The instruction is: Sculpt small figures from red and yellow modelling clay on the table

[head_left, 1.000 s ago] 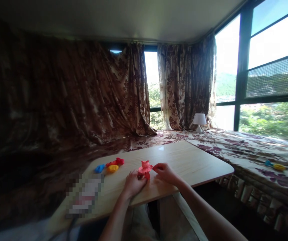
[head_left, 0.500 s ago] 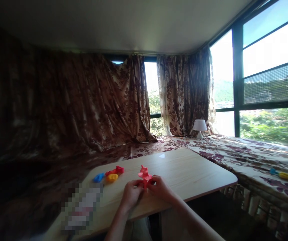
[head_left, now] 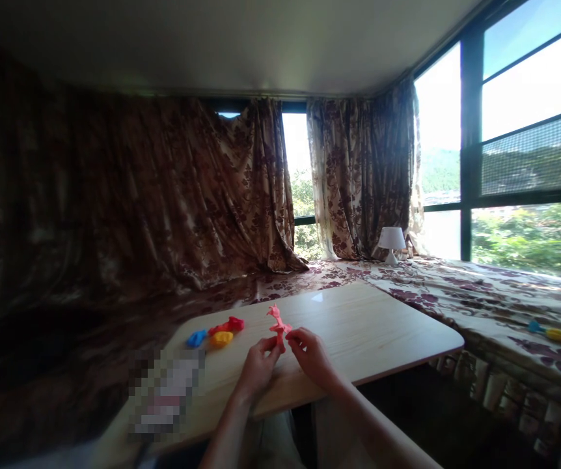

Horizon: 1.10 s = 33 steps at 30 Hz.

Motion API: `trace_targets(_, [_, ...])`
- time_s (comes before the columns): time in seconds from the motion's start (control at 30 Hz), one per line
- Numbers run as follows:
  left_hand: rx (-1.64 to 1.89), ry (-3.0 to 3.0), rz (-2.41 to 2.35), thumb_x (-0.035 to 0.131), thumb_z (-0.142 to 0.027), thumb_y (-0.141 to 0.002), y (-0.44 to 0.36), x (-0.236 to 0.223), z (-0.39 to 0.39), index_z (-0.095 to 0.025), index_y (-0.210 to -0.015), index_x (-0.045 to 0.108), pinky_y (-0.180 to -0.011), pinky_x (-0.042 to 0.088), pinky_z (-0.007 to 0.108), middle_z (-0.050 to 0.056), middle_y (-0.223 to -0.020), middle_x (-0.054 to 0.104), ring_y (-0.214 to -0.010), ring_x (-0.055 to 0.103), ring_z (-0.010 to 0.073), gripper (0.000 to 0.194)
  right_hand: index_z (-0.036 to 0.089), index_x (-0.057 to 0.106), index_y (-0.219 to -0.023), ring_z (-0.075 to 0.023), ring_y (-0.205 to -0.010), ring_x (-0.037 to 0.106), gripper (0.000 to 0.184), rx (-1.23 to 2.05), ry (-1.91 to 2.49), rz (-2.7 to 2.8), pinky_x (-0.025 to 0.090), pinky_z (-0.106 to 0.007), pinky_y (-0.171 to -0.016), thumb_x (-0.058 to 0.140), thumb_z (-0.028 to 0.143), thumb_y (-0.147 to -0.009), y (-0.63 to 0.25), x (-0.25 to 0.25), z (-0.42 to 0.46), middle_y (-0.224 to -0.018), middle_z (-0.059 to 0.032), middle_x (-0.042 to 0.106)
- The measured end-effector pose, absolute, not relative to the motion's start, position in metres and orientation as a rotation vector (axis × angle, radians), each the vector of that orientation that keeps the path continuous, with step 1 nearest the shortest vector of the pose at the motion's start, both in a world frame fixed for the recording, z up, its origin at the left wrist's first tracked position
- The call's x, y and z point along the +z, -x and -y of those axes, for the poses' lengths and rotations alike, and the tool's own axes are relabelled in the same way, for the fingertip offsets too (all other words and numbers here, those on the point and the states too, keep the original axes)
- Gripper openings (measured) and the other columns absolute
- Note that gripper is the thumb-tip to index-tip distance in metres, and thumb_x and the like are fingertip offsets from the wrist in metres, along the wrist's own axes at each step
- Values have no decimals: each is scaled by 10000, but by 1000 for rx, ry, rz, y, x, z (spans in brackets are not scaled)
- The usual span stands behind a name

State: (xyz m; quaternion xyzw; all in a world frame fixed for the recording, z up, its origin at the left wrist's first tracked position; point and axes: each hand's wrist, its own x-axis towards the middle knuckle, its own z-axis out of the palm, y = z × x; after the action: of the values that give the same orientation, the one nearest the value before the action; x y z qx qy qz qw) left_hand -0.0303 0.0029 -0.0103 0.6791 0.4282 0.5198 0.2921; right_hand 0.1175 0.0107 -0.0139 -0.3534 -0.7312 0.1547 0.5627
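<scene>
A coral-pink figure (head_left: 279,326), with a narrow neck-like top and short side pieces, is held upright over the table; it looks like soft modelling clay. My left hand (head_left: 259,366) pinches its lower left part between thumb and fingers. On the other side, the closed fingertips of my right hand (head_left: 310,357) are at the figure's right side piece. To the left lie a blue lump (head_left: 196,338), a yellow lump (head_left: 222,339) and a red lump (head_left: 234,323), close together on the table.
The pale wooden table (head_left: 383,326) has rounded corners. A blurred-out patch (head_left: 168,394) covers something at its left edge. Beyond are a flower-patterned bed cover (head_left: 456,286), a white lamp (head_left: 391,242), and a yellow-and-blue item (head_left: 558,335) at the right.
The pink figure has been raised a little and tilts left at its top. My right hand's fingers have shifted up along it. The camera view has moved slightly.
</scene>
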Motion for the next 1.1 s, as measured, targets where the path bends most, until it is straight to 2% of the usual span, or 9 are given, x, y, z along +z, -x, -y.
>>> trace_targets(0.07, [1372, -1790, -1140, 579, -411, -734, 30, -10, -2, -126, -945, 686, -792, 439, 300, 95, -886, 695, -852, 609, 217, 371, 182, 611, -815, -137, -642, 557, 139, 376, 882, 1663, 447, -262, -623, 516, 113, -740, -118, -17, -14, -752, -16, 616])
trace_targets(0.23, [1330, -1772, -1144, 610, -401, -695, 26, -5, 3, -126, -887, 697, -800, 434, 296, 92, -878, 702, -852, 609, 220, 346, 195, 526, -1017, -160, -753, 542, 333, 233, 913, 1545, 459, -303, -693, 577, 123, -697, -118, -14, -10, -898, -32, 568])
trace_targets(0.33, [1298, -1822, -1134, 588, -349, -713, 25, -3, 5, -132, -879, 696, -806, 432, 288, 83, -883, 692, -863, 599, 215, 294, 219, 571, -934, -183, -864, 519, 223, 122, 856, 1603, 435, -322, -775, 578, 136, -727, -119, -8, -2, -920, -34, 552])
trace_targets(0.43, [1312, -1880, -1111, 562, -300, -729, 27, -4, 5, -139, -866, 696, -791, 434, 280, 67, -854, 678, -830, 590, 198, 251, 223, 618, -828, -183, -851, 512, 107, 95, 817, 1686, 423, -314, -773, 563, 150, -772, -121, -3, 1, -863, -32, 557])
trace_targets(0.6, [1355, -1879, -1110, 560, -245, -704, 28, -4, 4, -149, -825, 700, -769, 439, 267, 51, -800, 671, -793, 586, 184, 209, 216, 647, -828, -175, -816, 526, 134, 153, 762, 1705, 426, -301, -751, 525, 163, -814, -126, 4, -3, -804, -32, 585])
trace_targets(0.77, [1365, -1857, -1107, 551, -254, -718, 28, -5, 4, -148, -867, 693, -757, 443, 278, 57, -831, 679, -793, 588, 184, 232, 230, 647, -949, -188, -875, 524, 207, 124, 739, 1812, 421, -320, -784, 582, 155, -767, -126, 14, -1, -904, -42, 604])
trace_targets(0.9, [1361, -1895, -1088, 546, -272, -740, 31, -9, 1, -151, -911, 685, -756, 441, 280, 62, -887, 677, -810, 586, 184, 251, 243, 679, -824, -177, -872, 524, 110, 103, 733, 1886, 415, -318, -793, 606, 187, -764, -126, 28, 2, -880, -28, 591])
trace_targets(1.0, [1370, -1855, -1104, 550, -299, -748, 33, -12, -3, -151, -950, 673, -766, 440, 280, 60, -885, 684, -834, 591, 188, 278, 237, 642, -964, -174, -915, 529, 224, 168, 690, 1815, 423, -316, -812, 627, 209, -742, -131, 31, -2, -966, -34, 583])
trace_targets(1.1, [1432, -1790, -1131, 579, -335, -730, 32, -12, -3, -135, -910, 679, -753, 445, 274, 58, -846, 693, -828, 601, 195, 287, 193, 631, -887, -150, -792, 561, 130, 285, 756, 1713, 458, -282, -711, 564, 220, -778, -133, 20, -10, -873, -36, 600])
